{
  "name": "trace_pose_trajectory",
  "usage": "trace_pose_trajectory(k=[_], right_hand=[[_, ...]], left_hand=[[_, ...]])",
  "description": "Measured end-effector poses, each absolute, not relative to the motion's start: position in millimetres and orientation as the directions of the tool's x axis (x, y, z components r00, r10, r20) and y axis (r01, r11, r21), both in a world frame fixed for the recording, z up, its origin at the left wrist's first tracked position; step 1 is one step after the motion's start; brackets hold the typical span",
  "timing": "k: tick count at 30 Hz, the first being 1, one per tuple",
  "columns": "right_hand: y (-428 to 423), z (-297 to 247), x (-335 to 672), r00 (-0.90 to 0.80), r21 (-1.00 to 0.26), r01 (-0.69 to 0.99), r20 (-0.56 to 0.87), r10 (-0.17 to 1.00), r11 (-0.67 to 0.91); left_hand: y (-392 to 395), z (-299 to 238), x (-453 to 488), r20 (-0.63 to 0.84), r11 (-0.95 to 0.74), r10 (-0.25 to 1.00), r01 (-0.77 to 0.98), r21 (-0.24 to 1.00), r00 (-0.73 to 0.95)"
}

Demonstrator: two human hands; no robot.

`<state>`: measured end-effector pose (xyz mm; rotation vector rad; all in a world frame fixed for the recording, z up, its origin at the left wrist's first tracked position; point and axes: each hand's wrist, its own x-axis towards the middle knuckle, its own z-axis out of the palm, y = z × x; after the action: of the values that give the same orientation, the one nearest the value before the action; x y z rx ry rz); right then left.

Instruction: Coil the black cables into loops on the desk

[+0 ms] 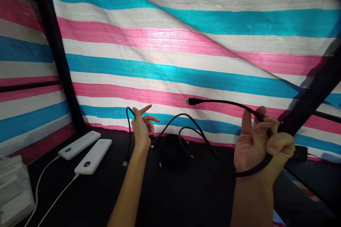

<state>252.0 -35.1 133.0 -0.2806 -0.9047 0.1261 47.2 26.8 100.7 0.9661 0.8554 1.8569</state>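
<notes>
Black bench (pixel 191 198): metal-tipped cable (pixel 226 101) aloft at four o'clock, clamped in right hand (pixel 253 147); left hand (pixel 141 131), hold unclear; coiled cable (pixel 172 156) at six, resting unlifted.

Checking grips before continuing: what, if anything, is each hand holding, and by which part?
Right hand: a black cable, gripped some way behind its plug. Left hand: a thin black cable runs to it; whether gripped cannot be told.

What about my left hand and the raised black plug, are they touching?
Apart. The head view shows striped cloth in the plain gap between your left hand and the raised black plug.
</notes>
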Motion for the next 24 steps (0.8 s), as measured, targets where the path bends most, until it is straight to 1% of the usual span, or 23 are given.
trace_pose_trajectory(k=[4, 6, 10, 12, 14, 16, 17, 18, 20, 22, 24], right_hand=[[-35.2, 133.2, 266.0, 0.602, -0.372, -0.045, 0.73, 0.322, 0.927], [-33.8, 131.6, 271.5, 0.614, -0.377, -0.037, 0.722, 0.319, 0.925], [-33.0, 129.4, 278.4, 0.62, -0.344, 0.011, 0.739, 0.263, 0.939], [-34.2, 130.3, 279.1, 0.637, -0.363, 0.094, 0.737, 0.224, 0.927], [-35.9, 131.7, 278.5, 0.672, -0.377, 0.242, 0.73, 0.126, 0.894], [-38.1, 132.1, 277.9, 0.664, -0.385, 0.394, 0.747, 0.031, 0.835], [-39.3, 131.5, 278.0, 0.645, -0.399, 0.453, 0.764, 0.016, 0.797], [-40.6, 130.4, 278.5, 0.618, -0.423, 0.499, 0.785, 0.031, 0.756], [-42.5, 127.0, 280.1, 0.55, -0.475, 0.566, 0.826, 0.12, 0.674], [-42.8, 123.0, 281.8, 0.473, -0.496, 0.623, 0.855, 0.214, 0.604], [-40.8, 119.5, 281.6, 0.429, -0.555, 0.598, 0.831, 0.354, 0.578]], left_hand=[[28.9, 99.8, 35.5, 0.25, -0.428, 0.875, -0.421, 0.8, -0.415], [27.0, 101.8, 30.0, 0.262, -0.453, 0.858, -0.408, 0.793, -0.442], [23.3, 105.4, 21.8, 0.283, -0.5, 0.824, -0.395, 0.771, -0.491], [23.0, 105.7, 17.9, 0.278, -0.514, 0.815, -0.411, 0.753, -0.509], [22.9, 105.8, 14.0, 0.272, -0.525, 0.807, -0.428, 0.735, -0.524], [22.1, 106.5, 10.8, 0.265, -0.534, 0.801, -0.439, 0.723, -0.537], [21.1, 107.3, 9.6, 0.262, -0.536, 0.798, -0.439, 0.721, -0.542], [19.8, 108.4, 8.8, 0.261, -0.538, 0.795, -0.437, 0.721, -0.547], [16.2, 111.1, 8.2, 0.272, -0.543, 0.791, -0.424, 0.725, -0.548], [12.2, 113.8, 8.6, 0.297, -0.552, 0.788, -0.404, 0.73, -0.539], [8.4, 116.3, 9.4, 0.33, -0.565, 0.784, -0.383, 0.73, -0.527]])
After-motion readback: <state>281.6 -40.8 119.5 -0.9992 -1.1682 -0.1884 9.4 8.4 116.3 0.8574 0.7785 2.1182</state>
